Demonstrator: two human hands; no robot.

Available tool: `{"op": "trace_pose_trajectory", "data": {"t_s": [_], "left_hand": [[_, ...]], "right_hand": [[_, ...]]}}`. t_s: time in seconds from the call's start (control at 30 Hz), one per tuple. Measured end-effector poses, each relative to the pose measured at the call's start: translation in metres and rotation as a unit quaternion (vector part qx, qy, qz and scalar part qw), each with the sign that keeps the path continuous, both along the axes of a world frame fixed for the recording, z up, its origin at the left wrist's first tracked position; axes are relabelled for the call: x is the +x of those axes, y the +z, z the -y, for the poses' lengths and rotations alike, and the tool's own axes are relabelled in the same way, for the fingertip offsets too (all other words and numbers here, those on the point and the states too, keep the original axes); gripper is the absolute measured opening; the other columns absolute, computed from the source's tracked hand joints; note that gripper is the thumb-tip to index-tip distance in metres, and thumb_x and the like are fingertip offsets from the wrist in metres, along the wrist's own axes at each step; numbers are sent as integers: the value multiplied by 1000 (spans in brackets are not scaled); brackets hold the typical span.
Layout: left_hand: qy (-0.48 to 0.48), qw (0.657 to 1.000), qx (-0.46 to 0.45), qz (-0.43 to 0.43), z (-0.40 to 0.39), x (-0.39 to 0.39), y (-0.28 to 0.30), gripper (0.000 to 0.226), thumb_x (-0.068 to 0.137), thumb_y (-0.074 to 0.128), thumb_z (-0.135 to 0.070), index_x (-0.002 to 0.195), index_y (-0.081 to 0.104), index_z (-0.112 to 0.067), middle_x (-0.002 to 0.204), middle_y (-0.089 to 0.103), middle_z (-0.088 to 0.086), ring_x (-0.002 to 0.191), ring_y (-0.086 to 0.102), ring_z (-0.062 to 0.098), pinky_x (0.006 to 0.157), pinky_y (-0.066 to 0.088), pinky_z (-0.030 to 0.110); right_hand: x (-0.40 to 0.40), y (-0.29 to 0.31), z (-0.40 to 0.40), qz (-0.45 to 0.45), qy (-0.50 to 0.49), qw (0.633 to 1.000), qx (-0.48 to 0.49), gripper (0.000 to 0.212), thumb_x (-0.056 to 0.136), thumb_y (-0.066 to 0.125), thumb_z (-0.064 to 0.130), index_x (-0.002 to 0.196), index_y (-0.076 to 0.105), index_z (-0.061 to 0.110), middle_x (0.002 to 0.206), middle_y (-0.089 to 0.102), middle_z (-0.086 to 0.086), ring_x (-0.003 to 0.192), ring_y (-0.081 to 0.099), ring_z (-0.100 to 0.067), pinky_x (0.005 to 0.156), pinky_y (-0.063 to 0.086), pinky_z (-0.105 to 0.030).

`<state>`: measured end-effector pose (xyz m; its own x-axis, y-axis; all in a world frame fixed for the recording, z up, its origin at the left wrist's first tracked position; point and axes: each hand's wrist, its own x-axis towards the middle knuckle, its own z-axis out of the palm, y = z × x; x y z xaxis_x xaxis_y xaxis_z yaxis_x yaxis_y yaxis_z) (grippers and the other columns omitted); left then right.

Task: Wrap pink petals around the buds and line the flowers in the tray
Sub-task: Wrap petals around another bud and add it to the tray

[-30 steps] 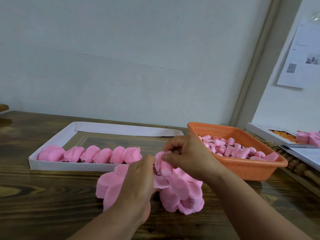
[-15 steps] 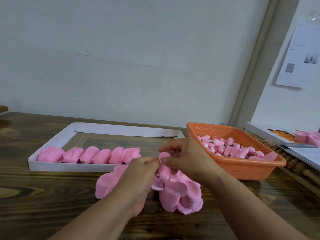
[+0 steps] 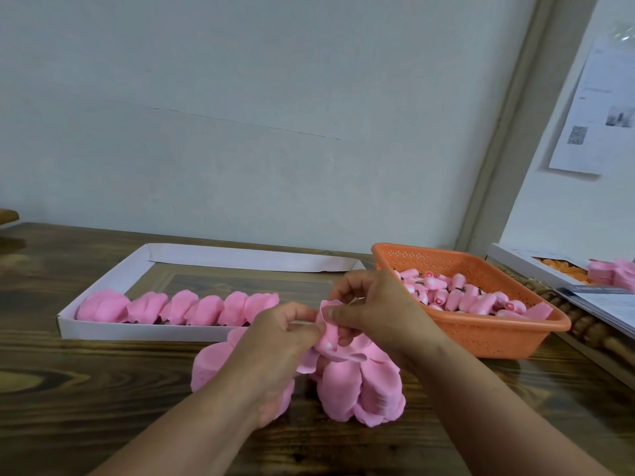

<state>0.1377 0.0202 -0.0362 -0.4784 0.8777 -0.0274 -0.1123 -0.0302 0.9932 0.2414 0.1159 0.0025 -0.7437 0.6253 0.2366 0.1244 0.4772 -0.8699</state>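
- Both hands meet over the petal pile (image 3: 360,383), near the middle of the table (image 3: 103,389), so fresh petals sit right under the work.
- Left hand (image 3: 275,341) pinches one edge of a petal (image 3: 328,333); right hand (image 3: 378,310) grips the other, curling it round a bud I can't quite see.
- Six finished flowers (image 3: 178,308) line the near wall of the white tray (image 3: 137,333), far left.
- One orange basket (image 3: 481,333) of buds (image 3: 457,297) waits just right, within easy reach.
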Motion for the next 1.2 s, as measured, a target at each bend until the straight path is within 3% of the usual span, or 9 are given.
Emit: {"op": "trace_pose_trajectory", "data": {"t_s": [0.37,0.47,0.53,0.67,0.77,0.87,1.0,1.1,1.2], "left_hand": [[2,1000,-8,30,2,-2,-2,20,81,67,3,99,66,-5,76,73,8,64,68,12,50,50,19],[3,999,4,41,1,-4,-3,21,86,63,0,106,65,-4,92,73,14,85,70,24,69,57,33],[-11,992,30,119,-1,-6,-2,23,90,56,-4,112,63,2,103,70,21,99,68,32,89,55,41],[-33,948,108,297,0,-11,-4,25,68,63,-5,91,59,6,90,66,19,93,68,29,91,52,38],[-25,962,96,254,-5,-8,-12,29,75,53,11,103,57,16,100,60,25,106,64,34,88,57,35],[6,993,16,118,-5,-2,-18,18,85,47,9,93,59,21,92,67,31,86,71,27,79,58,34],[74,996,-10,52,-11,1,-23,24,96,52,-20,82,67,-5,72,70,10,79,65,29,80,53,43],[149,987,-2,55,-12,5,-14,32,92,55,-17,63,64,-26,43,49,-11,68,49,23,69,39,40],[157,985,-5,66,-7,7,-9,56,91,53,-13,41,59,-38,35,41,-13,62,48,17,65,36,36]], "right_hand": [[-3,0,4,67,-1,994,81,16,78,72,10,80,59,2,43,55,3,34,48,-10,36,36,-18],[-6,-2,1,44,-37,995,79,12,82,64,-1,72,57,4,38,52,4,30,44,-8,37,37,-19],[-7,-2,-2,22,-65,995,68,18,82,61,-4,68,56,7,37,52,4,29,42,-9,37,36,-18],[-7,-4,-9,-29,-124,991,52,20,81,58,-7,65,56,5,38,50,2,29,40,-10,36,33,-19],[-9,-8,-11,-46,-154,985,62,19,80,59,-4,64,57,7,44,53,-3,36,41,-12,42,34,-23],[-12,-10,-9,-47,-163,983,71,21,79,58,-2,62,57,10,44,54,-1,38,42,-12,44,35,-25],[-13,-8,-5,-16,-146,983,107,21,79,59,2,62,56,15,52,61,-9,45,47,-20,48,39,-29],[-12,-4,0,1,-109,985,137,28,80,59,0,59,53,18,49,56,-3,45,45,-15,51,41,-27],[-11,-2,4,2,-74,985,154,29,82,59,-1,61,52,18,49,50,2,46,41,-13,52,37,-21]]}}
